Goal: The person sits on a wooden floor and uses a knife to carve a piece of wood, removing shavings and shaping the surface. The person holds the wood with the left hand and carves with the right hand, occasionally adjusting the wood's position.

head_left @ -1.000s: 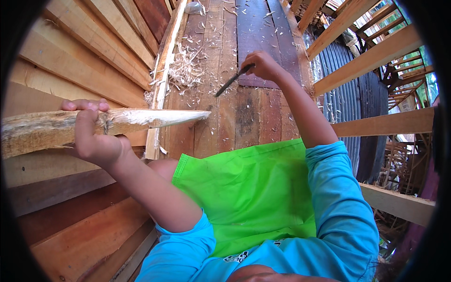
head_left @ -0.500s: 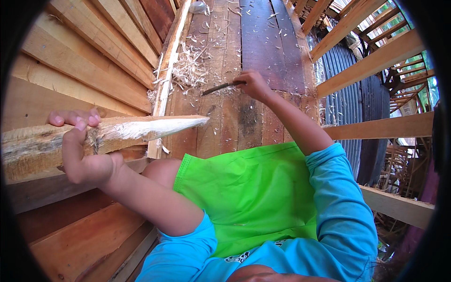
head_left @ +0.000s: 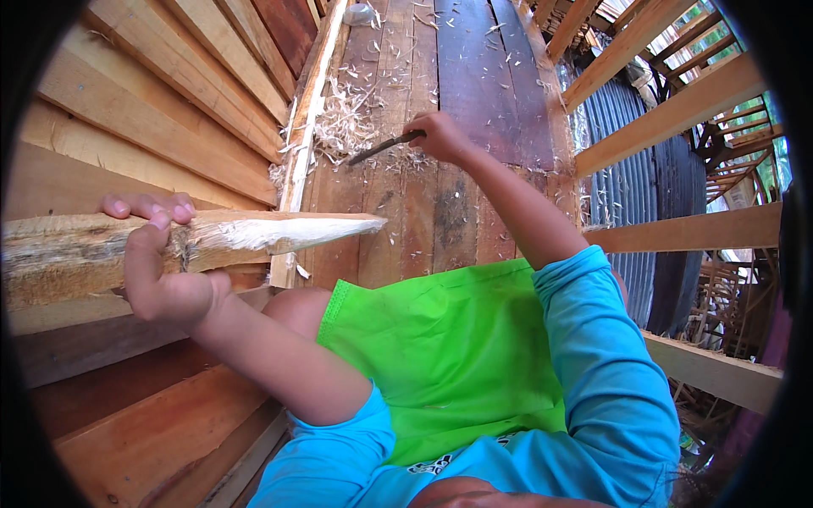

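Observation:
My left hand (head_left: 165,254) is wrapped round a thick wooden post (head_left: 233,229), its fingers over the upper edge. The post lies sideways at the left, and its right end tapers to a pale, freshly cut point. In my right hand (head_left: 440,137) is a dark knife (head_left: 385,147), with its blade angled down to the left. The knife is held above the plank floor, beyond the post's tip and apart from it. Part of the handle is hidden inside the fist.
Curled wood shavings (head_left: 343,118) lie on the plank floor (head_left: 411,241) along a pale timber beam (head_left: 301,140). Stacked boards (head_left: 161,110) form the left side. At the right are wooden rails (head_left: 677,227) and corrugated metal sheets (head_left: 622,169). Green shorts (head_left: 440,339) cover my lap.
My right hand and the knife have moved slightly left and farther away. The post and my left hand appear shifted a little to the right.

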The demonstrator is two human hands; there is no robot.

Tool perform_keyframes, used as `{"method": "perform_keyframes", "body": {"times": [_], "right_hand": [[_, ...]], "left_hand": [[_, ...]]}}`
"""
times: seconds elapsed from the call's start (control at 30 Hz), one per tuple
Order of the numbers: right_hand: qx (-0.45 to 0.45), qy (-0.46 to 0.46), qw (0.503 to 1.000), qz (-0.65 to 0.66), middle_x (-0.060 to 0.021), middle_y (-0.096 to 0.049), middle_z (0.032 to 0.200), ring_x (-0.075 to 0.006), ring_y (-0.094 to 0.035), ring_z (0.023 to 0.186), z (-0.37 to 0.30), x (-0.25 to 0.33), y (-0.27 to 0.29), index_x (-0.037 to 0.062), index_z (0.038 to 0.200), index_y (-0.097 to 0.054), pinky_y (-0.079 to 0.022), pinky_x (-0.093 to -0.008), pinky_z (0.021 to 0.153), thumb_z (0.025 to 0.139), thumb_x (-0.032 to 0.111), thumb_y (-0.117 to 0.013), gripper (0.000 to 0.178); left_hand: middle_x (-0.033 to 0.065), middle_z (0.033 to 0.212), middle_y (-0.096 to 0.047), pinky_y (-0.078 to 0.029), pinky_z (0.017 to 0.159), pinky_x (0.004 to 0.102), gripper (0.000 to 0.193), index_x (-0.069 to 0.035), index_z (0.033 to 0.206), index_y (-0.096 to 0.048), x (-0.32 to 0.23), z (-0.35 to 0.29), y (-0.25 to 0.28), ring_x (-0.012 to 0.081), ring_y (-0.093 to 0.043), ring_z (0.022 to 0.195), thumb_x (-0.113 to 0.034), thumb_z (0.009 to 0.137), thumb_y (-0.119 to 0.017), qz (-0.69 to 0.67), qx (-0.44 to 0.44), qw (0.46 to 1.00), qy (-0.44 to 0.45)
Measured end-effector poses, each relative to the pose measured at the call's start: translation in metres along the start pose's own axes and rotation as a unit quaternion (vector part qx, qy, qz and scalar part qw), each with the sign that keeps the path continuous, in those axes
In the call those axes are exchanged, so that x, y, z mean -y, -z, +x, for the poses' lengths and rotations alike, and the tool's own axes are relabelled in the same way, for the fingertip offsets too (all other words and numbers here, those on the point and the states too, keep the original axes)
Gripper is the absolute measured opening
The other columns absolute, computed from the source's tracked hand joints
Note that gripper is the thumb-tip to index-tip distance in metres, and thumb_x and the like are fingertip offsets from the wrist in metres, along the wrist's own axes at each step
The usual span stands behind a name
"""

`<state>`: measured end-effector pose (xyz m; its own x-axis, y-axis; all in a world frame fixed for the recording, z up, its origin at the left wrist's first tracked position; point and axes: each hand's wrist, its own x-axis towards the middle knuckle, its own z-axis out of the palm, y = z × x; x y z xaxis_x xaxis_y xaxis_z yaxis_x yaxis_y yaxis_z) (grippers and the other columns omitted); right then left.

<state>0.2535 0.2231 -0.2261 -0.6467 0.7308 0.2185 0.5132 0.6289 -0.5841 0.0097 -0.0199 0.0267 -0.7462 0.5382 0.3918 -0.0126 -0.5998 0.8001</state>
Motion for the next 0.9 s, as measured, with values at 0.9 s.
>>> {"method": "perform_keyframes", "body": {"times": [0.9], "right_hand": [[-0.051, -0.229, 0.972, -0.008, -0.0271, -0.064, 0.099, -0.0403, -0.063, 0.093, 0.013, 0.017, 0.043, -0.0043, 0.109, -0.058, -0.049, -0.0439, 0.077, 0.086, 0.005, -0.06, 0.025]], "left_hand": [[0.0085, 0.069, -0.05, -0.044, 0.064, 0.0298, 0.032, 0.001, 0.097, -0.049, 0.021, 0.0, -0.015, 0.0168, -0.047, 0.062, 0.002, 0.065, -0.051, 0.018, 0.017, 1.0, 0.002]]}}
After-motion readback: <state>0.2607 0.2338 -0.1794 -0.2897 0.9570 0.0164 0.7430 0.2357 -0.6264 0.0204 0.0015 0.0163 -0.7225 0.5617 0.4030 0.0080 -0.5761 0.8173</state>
